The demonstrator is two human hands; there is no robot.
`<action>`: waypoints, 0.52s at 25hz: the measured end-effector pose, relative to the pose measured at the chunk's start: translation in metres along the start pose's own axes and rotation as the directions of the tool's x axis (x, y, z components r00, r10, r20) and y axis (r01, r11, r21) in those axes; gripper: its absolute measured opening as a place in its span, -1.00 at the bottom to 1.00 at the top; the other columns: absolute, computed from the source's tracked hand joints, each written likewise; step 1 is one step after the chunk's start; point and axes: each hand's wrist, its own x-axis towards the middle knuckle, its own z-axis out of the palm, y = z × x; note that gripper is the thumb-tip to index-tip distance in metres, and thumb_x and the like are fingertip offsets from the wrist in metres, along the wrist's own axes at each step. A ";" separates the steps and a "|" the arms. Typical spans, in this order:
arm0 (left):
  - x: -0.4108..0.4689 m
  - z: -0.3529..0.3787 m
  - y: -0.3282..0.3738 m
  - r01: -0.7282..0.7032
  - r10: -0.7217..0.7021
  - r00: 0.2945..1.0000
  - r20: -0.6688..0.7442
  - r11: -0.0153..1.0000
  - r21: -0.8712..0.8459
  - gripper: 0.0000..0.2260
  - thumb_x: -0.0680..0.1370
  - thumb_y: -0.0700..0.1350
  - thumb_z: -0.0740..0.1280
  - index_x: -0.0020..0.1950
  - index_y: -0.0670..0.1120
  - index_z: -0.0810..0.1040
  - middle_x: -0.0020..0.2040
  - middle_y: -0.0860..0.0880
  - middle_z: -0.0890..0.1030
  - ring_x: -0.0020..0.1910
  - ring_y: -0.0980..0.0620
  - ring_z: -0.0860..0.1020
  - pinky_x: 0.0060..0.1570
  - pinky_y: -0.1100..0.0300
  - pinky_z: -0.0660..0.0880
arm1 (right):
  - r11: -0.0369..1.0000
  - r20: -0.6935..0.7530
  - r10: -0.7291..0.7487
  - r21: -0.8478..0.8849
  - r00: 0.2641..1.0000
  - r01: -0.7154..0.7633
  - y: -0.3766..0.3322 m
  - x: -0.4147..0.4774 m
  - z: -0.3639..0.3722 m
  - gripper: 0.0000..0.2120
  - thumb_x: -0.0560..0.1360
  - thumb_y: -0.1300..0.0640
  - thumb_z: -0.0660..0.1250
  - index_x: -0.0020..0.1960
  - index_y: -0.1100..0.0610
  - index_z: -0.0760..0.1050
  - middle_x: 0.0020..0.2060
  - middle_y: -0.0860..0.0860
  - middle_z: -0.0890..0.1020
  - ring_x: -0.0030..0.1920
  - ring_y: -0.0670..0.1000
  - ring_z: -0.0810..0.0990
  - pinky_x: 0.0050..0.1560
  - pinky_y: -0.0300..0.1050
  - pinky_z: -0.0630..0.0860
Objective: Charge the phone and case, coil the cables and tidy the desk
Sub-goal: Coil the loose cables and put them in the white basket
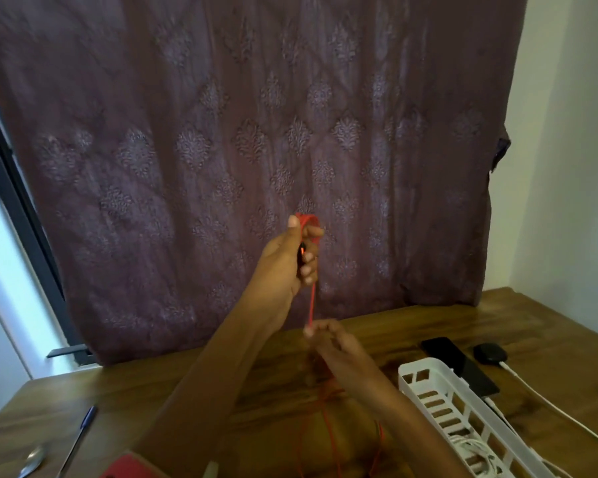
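While clutching red cable point(312, 300), left hand point(287, 260) aloft.

Left hand point(290, 260) is up in front of the purple curtain point(256, 132), fingers curled round a few loops of the red cable point(312, 301). A straight stretch drops from there to the right hand point(330, 339), which pinches it just above the wooden desk point(221, 374). The rest of the red cable lies loose on the near side, kinda blurry. On the right there's a white slotted basket point(425, 377) with a coiled white cable point(470, 450) inside. Just past it lies a black phone point(463, 367), and beside that a small black case point(490, 353) with a white lead point(553, 412) running up to it. Near left: a blue pen point(83, 426) and a spoon point(32, 460).
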 end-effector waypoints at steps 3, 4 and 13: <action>0.010 -0.007 0.005 -0.098 0.102 0.982 -0.160 0.995 0.036 -0.68 0.62 0.02 0.03 -0.20 -0.11 0.40 -0.39 0.00 0.43 -0.49 0.17 0.43 -0.43 0.36 0.45 | 0.931 0.019 -0.179 -0.321 0.984 0.176 -0.009 -0.007 -0.018 -0.89 0.53 0.11 0.27 -0.18 0.01 0.42 -0.52 -0.09 0.46 -0.47 -0.13 0.40 -0.43 -0.21 0.34; 0.014 -0.011 0.002 -0.126 0.137 0.974 -0.179 0.989 0.071 -0.69 0.63 0.00 0.02 -0.17 -0.13 0.40 -0.33 -0.04 0.49 -0.42 0.16 0.50 -0.33 0.32 0.51 | 0.871 0.026 -0.252 -0.430 0.967 0.239 -0.014 -0.009 -0.023 -0.86 0.53 0.09 0.27 -0.21 -0.02 0.45 -0.51 -0.08 0.46 -0.45 -0.13 0.41 -0.39 -0.21 0.34; 0.018 -0.015 -0.049 -0.215 0.260 0.966 -0.008 0.816 0.536 -0.73 0.61 0.00 0.06 -0.22 -0.03 0.40 -0.37 0.16 0.61 -0.35 0.18 0.52 -0.17 0.27 0.43 | 0.395 0.130 -0.759 -0.686 0.638 0.611 -0.095 0.004 -0.059 -0.80 0.47 0.03 0.26 -0.01 0.03 0.62 -0.33 -0.06 0.50 -0.36 -0.13 0.45 -0.34 -0.33 0.37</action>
